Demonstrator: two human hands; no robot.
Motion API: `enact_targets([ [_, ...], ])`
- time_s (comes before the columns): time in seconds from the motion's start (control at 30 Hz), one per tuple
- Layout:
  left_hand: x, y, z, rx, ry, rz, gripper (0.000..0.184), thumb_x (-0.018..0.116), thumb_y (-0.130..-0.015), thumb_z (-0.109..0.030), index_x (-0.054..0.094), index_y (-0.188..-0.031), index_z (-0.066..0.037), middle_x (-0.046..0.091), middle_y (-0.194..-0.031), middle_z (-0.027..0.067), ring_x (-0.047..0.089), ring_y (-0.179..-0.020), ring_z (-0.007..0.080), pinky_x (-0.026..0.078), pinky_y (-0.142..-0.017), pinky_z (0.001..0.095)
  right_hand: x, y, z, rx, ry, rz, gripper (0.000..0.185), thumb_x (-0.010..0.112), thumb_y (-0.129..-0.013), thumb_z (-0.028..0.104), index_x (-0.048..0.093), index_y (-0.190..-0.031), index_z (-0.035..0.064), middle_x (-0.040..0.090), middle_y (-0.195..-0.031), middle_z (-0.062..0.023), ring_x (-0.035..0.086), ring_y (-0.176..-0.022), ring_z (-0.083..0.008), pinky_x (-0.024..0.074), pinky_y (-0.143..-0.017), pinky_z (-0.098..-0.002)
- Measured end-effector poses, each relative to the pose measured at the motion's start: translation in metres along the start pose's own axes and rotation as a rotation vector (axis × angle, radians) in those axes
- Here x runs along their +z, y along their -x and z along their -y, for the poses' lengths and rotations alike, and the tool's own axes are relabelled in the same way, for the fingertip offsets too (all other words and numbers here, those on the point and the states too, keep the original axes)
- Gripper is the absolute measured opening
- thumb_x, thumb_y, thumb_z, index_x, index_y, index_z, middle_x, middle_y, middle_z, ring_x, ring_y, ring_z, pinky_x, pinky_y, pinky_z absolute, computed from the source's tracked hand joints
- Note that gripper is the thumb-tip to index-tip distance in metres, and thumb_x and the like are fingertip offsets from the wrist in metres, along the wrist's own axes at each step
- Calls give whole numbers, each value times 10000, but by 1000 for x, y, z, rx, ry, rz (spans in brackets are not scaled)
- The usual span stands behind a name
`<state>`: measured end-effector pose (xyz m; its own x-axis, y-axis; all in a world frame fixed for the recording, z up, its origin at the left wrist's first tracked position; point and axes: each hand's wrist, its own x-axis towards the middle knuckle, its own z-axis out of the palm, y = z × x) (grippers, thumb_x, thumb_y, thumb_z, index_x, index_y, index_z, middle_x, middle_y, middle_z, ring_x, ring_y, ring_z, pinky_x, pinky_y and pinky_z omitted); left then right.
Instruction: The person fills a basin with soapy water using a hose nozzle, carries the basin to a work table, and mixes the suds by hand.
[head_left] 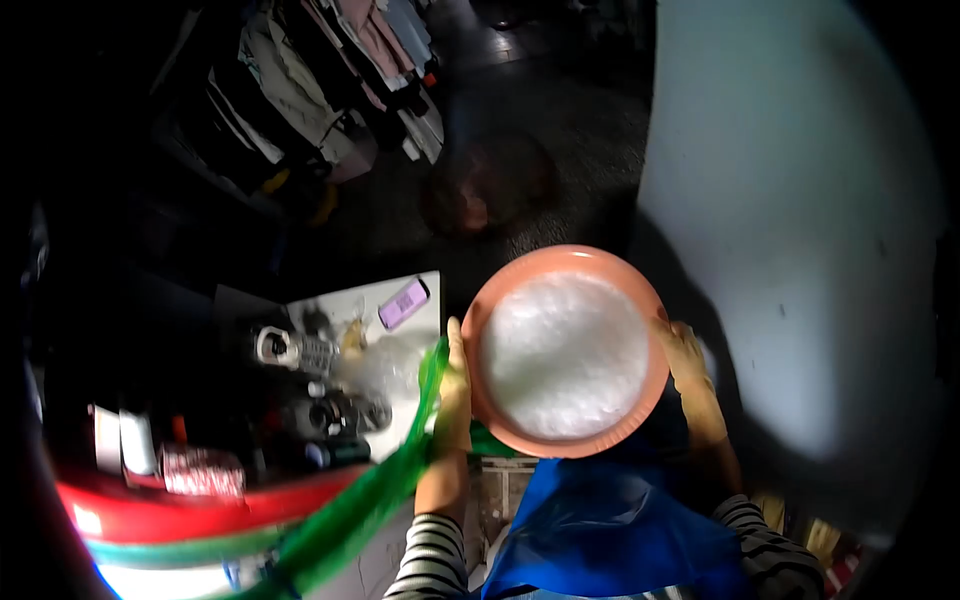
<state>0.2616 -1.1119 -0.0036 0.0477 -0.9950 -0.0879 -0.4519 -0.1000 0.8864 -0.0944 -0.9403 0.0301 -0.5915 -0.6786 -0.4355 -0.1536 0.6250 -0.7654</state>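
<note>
An orange plastic basin (pixel 567 443) is held level in front of my body, with thick white foam (pixel 565 350) across its inside. My left hand (pixel 455 380) grips the left side of the rim, fingers pointing forward. On the opposite side, my right hand (pixel 688 362) is closed on the rim; its fingers partly go out of sight there. A green, see-through band or hose (pixel 385 470) runs past my left wrist, and I cannot tell whether it touches. Below the basin, a shiny blue apron (pixel 610 530) covers my front.
Left of the basin, a white surface (pixel 405 345) bears a purple packet (pixel 404 303), clear bottles (pixel 335 413) and other items. A red-rimmed tub (pixel 130 510) stands at lower left. Clothes (pixel 290 85) hang at the back left. A pale wall or panel (pixel 780 200) rises on the right.
</note>
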Motion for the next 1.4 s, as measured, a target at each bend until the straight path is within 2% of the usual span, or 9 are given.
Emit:
enact_targets([
  [0.07,5,-41,29,40,-122,-34,642,445,-1041,-498,571,-1270,88,690,-1088,166,655,-918,224,504,-901,321,21,-56,39,-54,-46,-72,687,594,-916,583,636,-1147,-62,600,-1202,-290,586,-1122,-381,478,-963,-397],
  [0.13,32,-107,5,-197,290,-59,782,393,-1029,-591,491,-1384,99,676,-1161,195,642,-1050,251,493,-974,306,57,-170,8,-526,3,-156,682,594,-921,585,653,-1073,-77,660,-1094,-264,631,-1049,-342,495,-903,-400],
  [0.23,61,-161,-48,-254,561,-225,856,418,-985,-667,523,-1345,103,642,-1212,191,617,-1092,252,492,-969,316,28,-208,144,29,41,234,688,597,-917,599,668,-1025,-77,689,-1033,-252,659,-969,-311,503,-834,-402],
  [0.5,112,-362,-183,-231,640,33,844,429,-973,-685,602,-1224,103,682,-1141,134,659,-960,217,540,-871,321,36,-388,250,-156,-111,23,745,593,-921,603,631,-1153,-103,688,-1004,-198,656,-945,-262,516,-816,-381],
  [0.77,237,-611,-284,-227,449,209,896,395,-965,-708,493,-1398,71,564,-1374,156,536,-1251,244,396,-1080,329,-2,-566,355,-215,-383,-49,729,639,-877,601,677,-981,-119,691,-822,-149,656,-752,-208,505,-692,-351],
  [0.87,306,-721,-304,-112,364,340,903,363,-966,-718,511,-1384,68,567,-1359,150,551,-1217,232,413,-1052,328,-23,-645,367,-131,-356,-143,696,639,-881,583,683,-1002,-101,691,-859,-142,648,-784,-214,497,-696,-368],
  [1.0,397,-823,-366,-72,347,462,847,417,-937,-740,672,-1078,56,684,-1022,108,635,-909,210,516,-828,338,-51,-708,408,-86,-529,-251,672,644,-878,559,678,-1020,-97,691,-881,-154,647,-814,-233,494,-713,-377],
  [1.17,517,-929,-463,-22,287,517,797,439,-942,-716,685,-1019,38,693,-968,102,639,-870,198,522,-801,331,-133,-816,490,-7,-420,-244,658,635,-900,533,650,-1164,-69,693,-970,-135,645,-875,-189,488,-715,-334],
  [1.4,703,-1093,-589,-66,343,636,747,472,-934,-706,683,-1043,2,678,-1014,90,628,-925,202,510,-842,340,-246,-1020,567,-10,-544,-261,614,677,-875,533,660,-1015,-64,632,-839,-105,600,-747,-175,468,-656,-328],
])
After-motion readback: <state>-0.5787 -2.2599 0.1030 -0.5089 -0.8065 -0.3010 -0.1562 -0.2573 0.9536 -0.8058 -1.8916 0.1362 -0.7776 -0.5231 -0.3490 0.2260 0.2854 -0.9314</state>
